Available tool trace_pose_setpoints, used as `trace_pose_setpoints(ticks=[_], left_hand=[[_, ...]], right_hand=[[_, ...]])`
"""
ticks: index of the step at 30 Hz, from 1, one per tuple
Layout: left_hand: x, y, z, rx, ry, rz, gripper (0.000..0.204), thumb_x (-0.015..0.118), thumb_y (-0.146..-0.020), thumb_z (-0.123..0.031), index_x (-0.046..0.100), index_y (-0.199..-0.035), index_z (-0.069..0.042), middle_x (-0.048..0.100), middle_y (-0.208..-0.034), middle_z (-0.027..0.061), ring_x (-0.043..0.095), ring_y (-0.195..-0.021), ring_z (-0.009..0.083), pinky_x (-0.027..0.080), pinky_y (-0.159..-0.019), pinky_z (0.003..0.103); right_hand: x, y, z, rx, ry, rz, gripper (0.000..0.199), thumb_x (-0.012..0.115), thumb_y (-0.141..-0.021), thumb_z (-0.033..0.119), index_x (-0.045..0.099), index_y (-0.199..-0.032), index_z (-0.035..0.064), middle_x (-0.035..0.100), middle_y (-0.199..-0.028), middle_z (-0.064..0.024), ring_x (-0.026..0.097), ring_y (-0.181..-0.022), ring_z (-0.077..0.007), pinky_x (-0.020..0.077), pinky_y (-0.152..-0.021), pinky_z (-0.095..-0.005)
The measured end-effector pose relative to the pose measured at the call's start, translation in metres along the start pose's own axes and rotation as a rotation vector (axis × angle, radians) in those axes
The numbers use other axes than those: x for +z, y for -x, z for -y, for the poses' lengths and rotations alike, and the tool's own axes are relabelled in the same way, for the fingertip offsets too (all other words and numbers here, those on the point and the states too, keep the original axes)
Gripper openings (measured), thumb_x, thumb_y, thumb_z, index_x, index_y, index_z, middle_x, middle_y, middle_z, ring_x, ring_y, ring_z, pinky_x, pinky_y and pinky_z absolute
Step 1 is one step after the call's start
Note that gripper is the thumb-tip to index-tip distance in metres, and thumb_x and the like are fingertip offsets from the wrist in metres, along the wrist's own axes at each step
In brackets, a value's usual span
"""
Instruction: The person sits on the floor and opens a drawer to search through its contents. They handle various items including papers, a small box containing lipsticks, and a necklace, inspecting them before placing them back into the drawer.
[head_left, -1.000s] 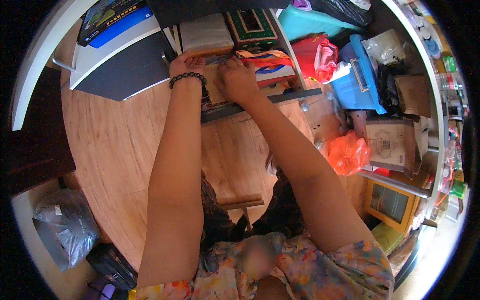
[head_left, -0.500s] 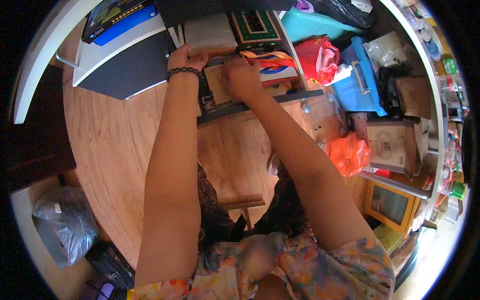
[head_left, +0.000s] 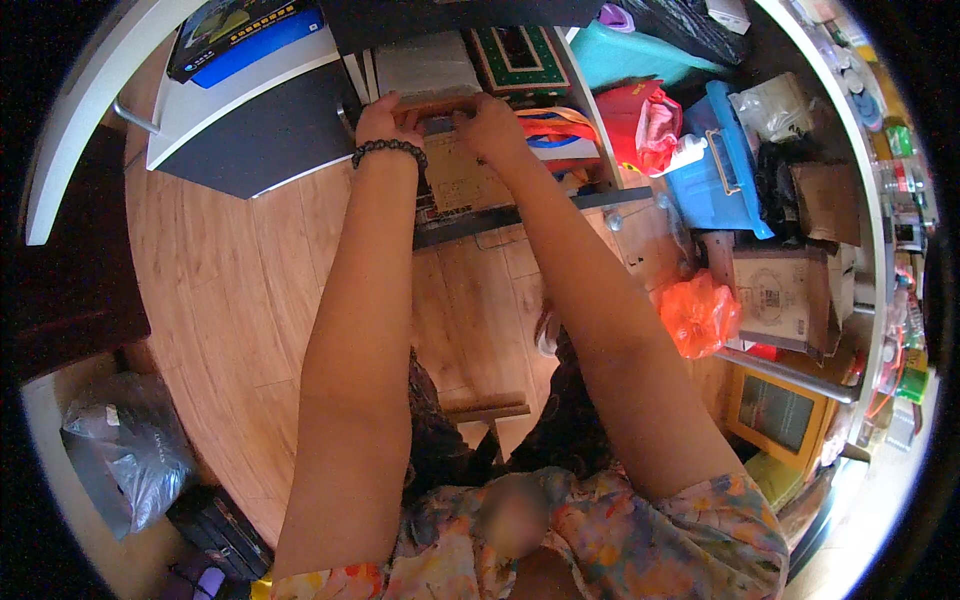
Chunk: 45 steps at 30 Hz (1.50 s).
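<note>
Both my hands reach into an open drawer (head_left: 460,228). In it lies a flat box with a pale, whitish top (head_left: 425,68) and a brown front edge. My left hand (head_left: 388,122), a dark beaded bracelet on its wrist, is closed at the left end of that edge. Bent fingers of my right hand (head_left: 492,130) grip its right end. Closer to me, a flat brown cardboard piece (head_left: 462,180) lies between my wrists. Beyond my right hand sits a green patterned box (head_left: 518,60). Orange and blue ribbons (head_left: 560,127) lie beside that hand. My fingertips are partly hidden.
Left of the drawer stands a dark-fronted cabinet (head_left: 255,130) with a boxed item (head_left: 245,45) on top. At right are a red bag (head_left: 635,125), a blue plastic bin (head_left: 715,165), an orange plastic bag (head_left: 697,315) and a cardboard box (head_left: 780,295).
My right hand has moved off the cardboard piece to the pale-topped box's brown front edge. My left hand has shifted slightly right and nearer. More of the cardboard now shows.
</note>
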<state>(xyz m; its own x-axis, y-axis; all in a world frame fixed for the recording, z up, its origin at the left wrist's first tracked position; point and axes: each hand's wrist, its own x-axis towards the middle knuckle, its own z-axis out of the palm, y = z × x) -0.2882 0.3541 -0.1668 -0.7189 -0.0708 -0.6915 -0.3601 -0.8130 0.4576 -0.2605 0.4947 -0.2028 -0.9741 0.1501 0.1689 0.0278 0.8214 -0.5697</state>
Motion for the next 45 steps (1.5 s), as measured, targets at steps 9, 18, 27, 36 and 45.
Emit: trace_pose_setpoints(ticks=[9,18,27,36,45], left_hand=[[-0.044,-0.033,0.002,0.041,-0.135,0.167,0.016,0.060,-0.083,-0.011,0.054,-0.096,-0.005,0.051,-0.089,0.0085,0.048,-0.082,0.0242,0.039,-0.071,0.036],[-0.033,-0.014,0.010,0.039,-0.104,0.148,0.014,0.060,-0.084,-0.012,0.054,-0.093,-0.004,0.053,-0.084,0.0097,0.051,-0.078,0.0242,0.044,-0.068,0.036],[-0.008,-0.023,0.030,-0.028,0.255,0.298,0.014,0.048,-0.092,-0.010,0.049,-0.103,-0.001,0.052,-0.104,0.0119,0.050,-0.099,0.0268,0.039,-0.091,0.041],[-0.021,-0.026,0.033,0.079,0.286,0.168,0.014,0.049,-0.088,-0.003,0.050,-0.102,-0.001,0.053,-0.101,0.0101,0.051,-0.097,0.0235,0.040,-0.089,0.039],[-0.040,-0.048,0.027,0.134,0.322,0.131,0.018,0.047,-0.086,0.001,0.052,-0.103,0.000,0.054,-0.108,0.0123,0.051,-0.100,0.0245,0.044,-0.088,0.037]], right_hand=[[-0.014,0.055,0.028,-0.320,0.418,-0.131,0.025,0.053,-0.078,0.017,0.057,-0.097,0.0015,0.055,-0.104,-0.0160,0.053,-0.098,-0.0324,0.0428,-0.078,-0.0458],[-0.012,0.049,0.015,-0.265,0.307,-0.199,0.036,0.061,-0.074,0.024,0.055,-0.100,0.0006,0.054,-0.101,-0.0168,0.052,-0.097,-0.0341,0.0434,-0.079,-0.0466],[0.039,-0.052,-0.060,-0.016,0.164,0.119,0.034,0.059,-0.078,0.027,0.062,-0.095,-0.0023,0.062,-0.097,-0.0240,0.060,-0.093,-0.0381,0.0481,-0.081,-0.0461],[0.009,-0.062,-0.028,0.082,0.005,0.382,0.036,0.059,-0.078,0.026,0.060,-0.100,-0.0026,0.064,-0.094,-0.0169,0.063,-0.091,-0.0305,0.0494,-0.075,-0.0370],[0.011,-0.050,-0.011,-0.505,0.275,0.243,0.025,0.064,-0.073,0.011,0.063,-0.097,0.0030,0.063,-0.093,-0.0128,0.060,-0.088,-0.0263,0.0487,-0.068,-0.0380]])
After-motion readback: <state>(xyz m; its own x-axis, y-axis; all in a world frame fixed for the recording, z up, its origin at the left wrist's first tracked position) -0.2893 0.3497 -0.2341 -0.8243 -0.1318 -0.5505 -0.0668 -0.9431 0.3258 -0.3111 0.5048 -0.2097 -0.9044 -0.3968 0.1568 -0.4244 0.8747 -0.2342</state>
